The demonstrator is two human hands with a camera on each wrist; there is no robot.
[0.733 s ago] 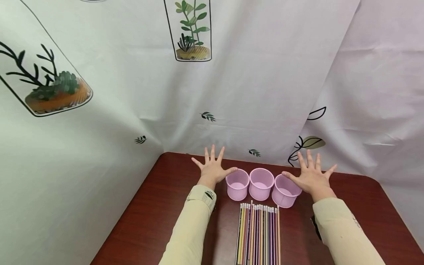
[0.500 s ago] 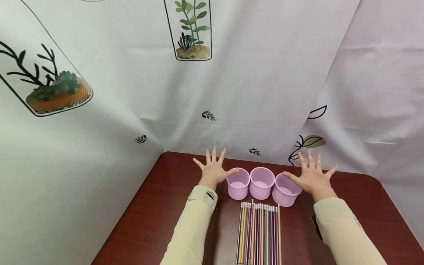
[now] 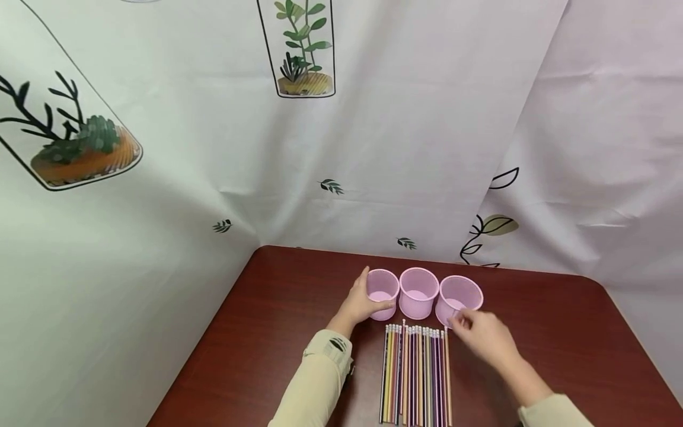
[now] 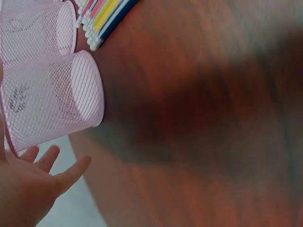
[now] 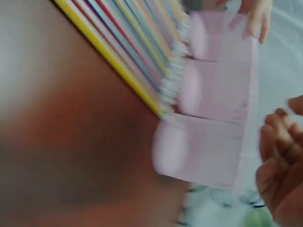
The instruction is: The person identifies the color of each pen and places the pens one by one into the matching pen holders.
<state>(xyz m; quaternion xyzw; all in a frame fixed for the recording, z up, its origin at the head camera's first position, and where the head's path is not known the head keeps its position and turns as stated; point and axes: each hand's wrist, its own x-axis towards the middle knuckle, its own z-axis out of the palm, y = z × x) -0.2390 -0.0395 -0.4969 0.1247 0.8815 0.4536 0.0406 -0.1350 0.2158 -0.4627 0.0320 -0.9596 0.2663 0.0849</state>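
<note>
Three pink mesh pen cups stand in a row: a left cup (image 3: 384,290), a middle cup (image 3: 416,307) and a right cup (image 3: 459,290). My left hand (image 3: 358,303) is at the left cup, thumb across its front and fingers at its left side. Those fingers look extended in the left wrist view, close by the mesh wall. My right hand (image 3: 484,339) hovers at the front right of the right cup, fingers loosely bent with nothing in them. In front of the cups, several pencils (image 3: 416,379) lie side by side, eraser ends toward the cups.
The dark red-brown table (image 3: 256,338) has rounded back corners. A white curtain (image 3: 416,148) with plant prints hangs behind it and along the left side.
Both hands were spread wide beyond the outer cups. The left has come to the left cup; the right has drawn back toward me, its fingers bending. Cups and pencils stay put.
</note>
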